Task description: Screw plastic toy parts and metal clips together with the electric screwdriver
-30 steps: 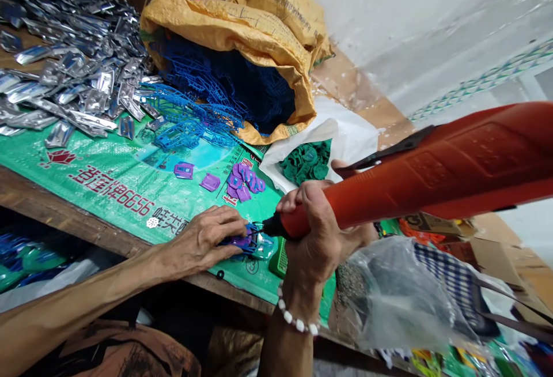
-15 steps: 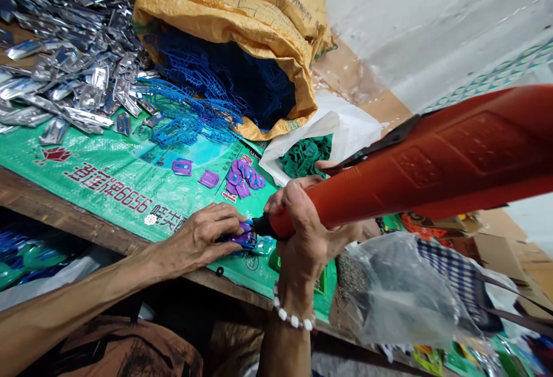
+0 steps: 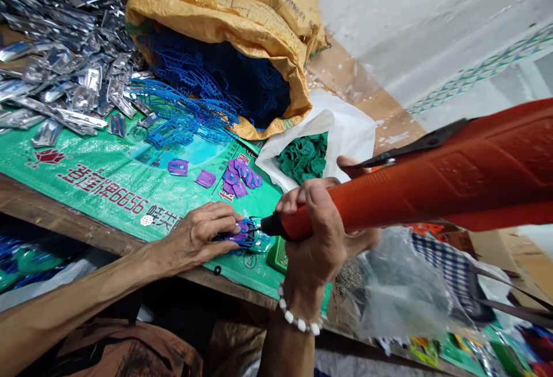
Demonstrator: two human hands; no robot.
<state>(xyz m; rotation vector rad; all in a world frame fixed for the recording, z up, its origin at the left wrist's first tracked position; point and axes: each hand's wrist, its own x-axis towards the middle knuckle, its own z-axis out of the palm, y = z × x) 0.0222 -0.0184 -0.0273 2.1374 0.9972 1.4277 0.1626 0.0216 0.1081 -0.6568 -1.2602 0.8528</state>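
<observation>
My left hand (image 3: 201, 233) presses a small toy assembly (image 3: 249, 235) of purple and blue plastic flat onto the green woven sheet (image 3: 108, 175), fingers closed over it. My right hand (image 3: 319, 233) is wrapped round the front of a big red electric screwdriver (image 3: 432, 184). Its black tip (image 3: 268, 226) touches the toy assembly from the right. A white bead bracelet circles my right wrist.
Loose purple plastic parts (image 3: 235, 178) lie on the sheet. Behind them a yellow sack (image 3: 242, 25) spills blue plastic frames (image 3: 185, 112). Silver foil packets (image 3: 64, 60) pile at the left. A white bag holds green parts (image 3: 305, 158). A clear plastic bag (image 3: 401, 290) sits at the right.
The red screwdriver's rear end dipped and rose slightly while its tip stayed on the toy assembly. My left hand kept its hold; the view shifted a little.
</observation>
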